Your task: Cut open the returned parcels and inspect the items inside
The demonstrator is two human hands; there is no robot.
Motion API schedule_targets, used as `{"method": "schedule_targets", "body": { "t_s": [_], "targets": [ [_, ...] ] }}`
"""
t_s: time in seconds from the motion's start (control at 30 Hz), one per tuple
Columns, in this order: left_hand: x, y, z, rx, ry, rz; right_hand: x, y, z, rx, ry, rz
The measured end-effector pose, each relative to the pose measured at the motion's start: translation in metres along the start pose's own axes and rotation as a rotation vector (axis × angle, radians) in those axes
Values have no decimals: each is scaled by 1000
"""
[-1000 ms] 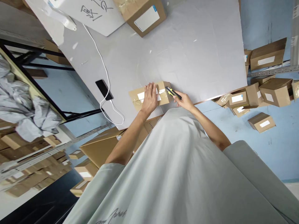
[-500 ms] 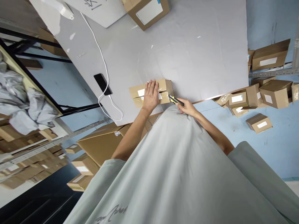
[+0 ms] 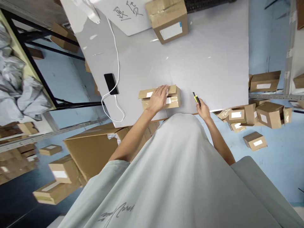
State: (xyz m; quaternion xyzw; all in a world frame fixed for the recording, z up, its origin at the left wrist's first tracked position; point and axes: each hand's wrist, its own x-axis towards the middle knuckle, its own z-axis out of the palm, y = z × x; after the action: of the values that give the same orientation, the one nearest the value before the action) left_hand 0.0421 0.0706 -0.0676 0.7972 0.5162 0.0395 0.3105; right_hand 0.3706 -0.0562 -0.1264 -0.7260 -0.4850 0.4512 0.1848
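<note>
Left hand (image 3: 159,98) lies over a small, long box of brown cardboard (image 3: 174,103), with its fingers extended and close to one another; it presses from above and does not grip around. Right hand (image 3: 203,110) is closed around a slim yellow-and-black utility knife (image 3: 196,99), which is held apart from the box, with its tip pointing away from the body. How far the blade is out, I cannot tell.

In my judgement, the first danger is to the left fingers: if the right hand swings back across the short space between the hands with an exposed blade, it could cut them. Beneath the left hand, the upper flap (image 3: 172,89) is a little raised. If the shiny clear tape at the end toward the right hand holds somewhere, pulling could tear the cardboard.

The box is also near the table edge on the body side, so uneven pressure from one hand may make it slide off. Farther to the left of the left hand, a black rectangular phone (image 3: 111,84) lies under a thin white cable (image 3: 118,60); the left forearm, moving sideways, could catch its loop.
</note>
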Motion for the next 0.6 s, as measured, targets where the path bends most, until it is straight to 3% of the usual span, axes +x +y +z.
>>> {"method": "schedule_targets", "body": {
  "t_s": [0.17, 0.33, 0.47, 0.6],
  "targets": [
    [-4, -14, -26, 30, 15, -2, 48, 11, 6, -339, 179, 41],
    [-33, -54, -56, 15, 34, -87, 55, -18, 1, -326, 231, -81],
    [-61, -78, -63, -72, 82, -158, 48, -68, -2, -146, 39, -323],
    [-73, -88, -56, -189, 190, -172, 46, -114, 5, -92, -126, -385]
  ]
}}
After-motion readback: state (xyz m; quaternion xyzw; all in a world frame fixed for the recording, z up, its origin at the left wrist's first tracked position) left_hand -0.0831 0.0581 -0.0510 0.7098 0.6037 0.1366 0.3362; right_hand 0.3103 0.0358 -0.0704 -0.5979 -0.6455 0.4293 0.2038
